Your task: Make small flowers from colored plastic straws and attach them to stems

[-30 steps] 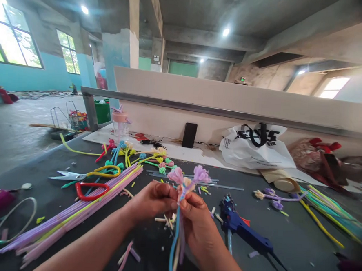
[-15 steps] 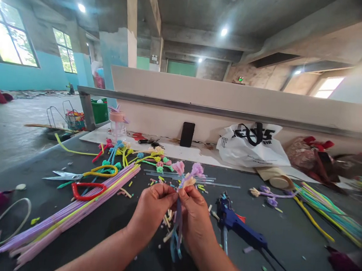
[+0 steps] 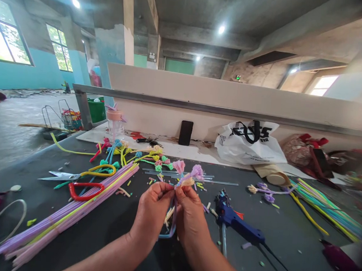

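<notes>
From my headset feed I see only my own two forearms and hands. Both forearms are bare as far as the lower edge of the view, with no sleeve or cuff showing on either one. My left hand [image 3: 151,213] wears no glove, and I can make out no ring, watch or band at the wrist. My right hand [image 3: 191,218] is likewise uncovered, wrist plain and unadorned. The fingernails look short and unpainted, though they are small in this view. Nothing else of my body or clothing enters the picture.
</notes>
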